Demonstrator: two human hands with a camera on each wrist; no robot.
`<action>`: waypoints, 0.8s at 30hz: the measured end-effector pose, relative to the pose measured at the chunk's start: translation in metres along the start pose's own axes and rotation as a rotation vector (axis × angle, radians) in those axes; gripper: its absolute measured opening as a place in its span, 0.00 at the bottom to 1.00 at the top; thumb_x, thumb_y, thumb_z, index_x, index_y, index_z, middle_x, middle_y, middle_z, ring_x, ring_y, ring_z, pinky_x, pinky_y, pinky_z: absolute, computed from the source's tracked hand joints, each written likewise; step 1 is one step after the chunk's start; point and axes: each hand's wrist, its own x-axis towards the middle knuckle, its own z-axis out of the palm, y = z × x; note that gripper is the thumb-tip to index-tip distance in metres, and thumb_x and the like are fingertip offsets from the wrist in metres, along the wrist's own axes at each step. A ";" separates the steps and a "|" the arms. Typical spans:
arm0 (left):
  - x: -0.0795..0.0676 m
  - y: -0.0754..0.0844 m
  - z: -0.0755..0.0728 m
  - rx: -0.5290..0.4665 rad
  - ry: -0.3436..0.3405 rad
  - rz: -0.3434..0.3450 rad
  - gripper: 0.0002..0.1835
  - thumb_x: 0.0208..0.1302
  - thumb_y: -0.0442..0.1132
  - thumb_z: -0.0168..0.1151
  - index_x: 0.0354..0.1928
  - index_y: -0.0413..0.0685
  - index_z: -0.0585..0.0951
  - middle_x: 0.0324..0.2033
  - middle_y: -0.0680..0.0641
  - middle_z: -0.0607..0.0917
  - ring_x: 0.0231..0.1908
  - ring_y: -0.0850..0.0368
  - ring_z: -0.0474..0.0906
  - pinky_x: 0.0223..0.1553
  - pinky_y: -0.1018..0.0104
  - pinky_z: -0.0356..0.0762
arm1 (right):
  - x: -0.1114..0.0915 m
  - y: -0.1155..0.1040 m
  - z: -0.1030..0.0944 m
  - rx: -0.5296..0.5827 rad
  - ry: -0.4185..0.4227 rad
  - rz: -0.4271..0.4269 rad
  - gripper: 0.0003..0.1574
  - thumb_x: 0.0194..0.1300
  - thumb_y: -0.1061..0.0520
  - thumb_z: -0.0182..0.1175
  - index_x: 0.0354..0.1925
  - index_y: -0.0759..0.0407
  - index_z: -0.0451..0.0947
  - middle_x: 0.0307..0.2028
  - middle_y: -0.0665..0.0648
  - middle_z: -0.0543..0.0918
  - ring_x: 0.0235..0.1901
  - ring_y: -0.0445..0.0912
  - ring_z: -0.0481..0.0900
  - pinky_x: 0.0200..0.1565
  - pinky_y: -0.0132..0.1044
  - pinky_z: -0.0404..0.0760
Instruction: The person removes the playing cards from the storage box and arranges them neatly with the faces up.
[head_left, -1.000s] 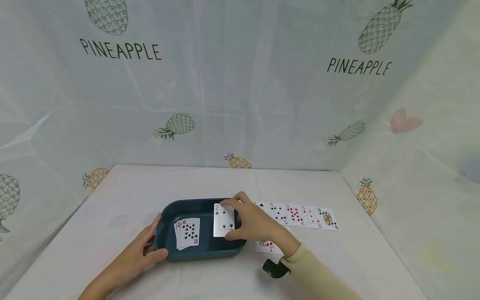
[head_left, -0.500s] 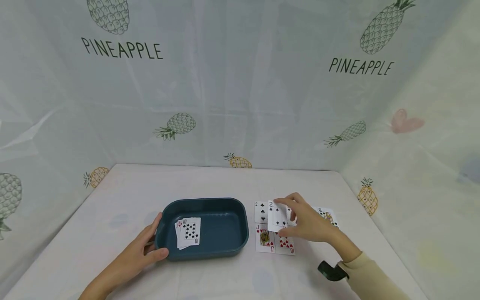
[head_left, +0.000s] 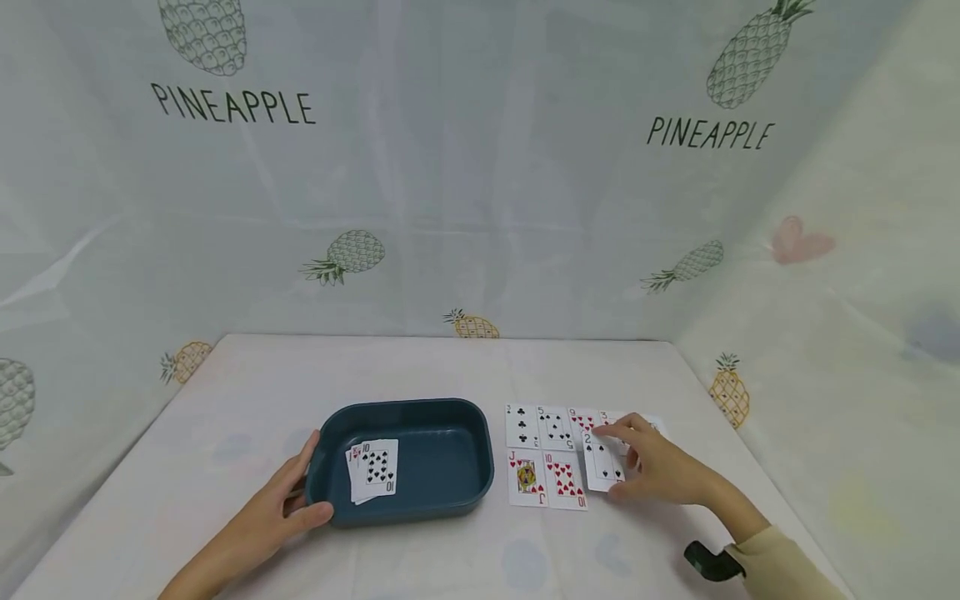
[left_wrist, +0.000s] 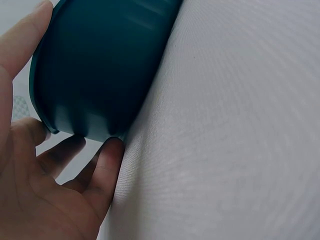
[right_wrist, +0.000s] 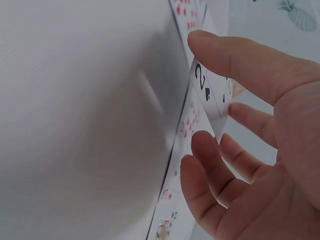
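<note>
My right hand (head_left: 667, 471) pinches a two of spades (head_left: 600, 468) between thumb and fingers, just right of the ten of hearts (head_left: 564, 481). In the right wrist view the card (right_wrist: 212, 95) is bent and tilted, close over the cards on the table. My left hand (head_left: 262, 512) grips the left end of a dark teal tray (head_left: 420, 514), thumb at its front corner. The left wrist view has the fingers curled against the tray's wall (left_wrist: 100, 75). Inside the tray lies a small stack of playing cards (head_left: 378, 467), ten of spades on top.
Right of the tray, face-up cards lie in two rows. The back row starts with a three of clubs (head_left: 522, 427); its right part is partly behind my right hand. A jack of hearts (head_left: 528, 477) begins the front row. White cloth (head_left: 420, 367) covers the table.
My right hand has carried the two of spades from over the tray, rightward past the jack and ten of hearts. My left hand has stayed on the tray.
</note>
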 end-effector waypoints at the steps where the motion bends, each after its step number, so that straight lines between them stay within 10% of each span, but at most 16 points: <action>1: 0.000 0.000 0.000 -0.003 -0.002 0.004 0.56 0.75 0.54 0.67 0.87 0.64 0.36 0.81 0.30 0.50 0.74 0.31 0.68 0.66 0.58 0.78 | -0.001 0.002 0.001 0.003 -0.010 0.009 0.53 0.54 0.47 0.84 0.73 0.57 0.74 0.60 0.57 0.71 0.41 0.41 0.74 0.40 0.32 0.77; 7: 0.000 -0.001 -0.003 -0.040 -0.017 0.041 0.55 0.76 0.50 0.66 0.87 0.64 0.37 0.82 0.29 0.48 0.74 0.29 0.67 0.61 0.73 0.77 | -0.003 0.008 0.007 0.009 -0.050 -0.015 0.51 0.53 0.49 0.84 0.72 0.57 0.76 0.55 0.56 0.70 0.40 0.41 0.72 0.40 0.31 0.74; 24: -0.001 -0.002 -0.002 -0.055 -0.022 0.028 0.55 0.76 0.51 0.67 0.87 0.67 0.36 0.81 0.29 0.49 0.75 0.29 0.66 0.66 0.55 0.78 | -0.002 0.006 0.011 0.012 -0.140 0.004 0.49 0.53 0.52 0.83 0.71 0.56 0.77 0.52 0.54 0.67 0.37 0.39 0.69 0.36 0.29 0.70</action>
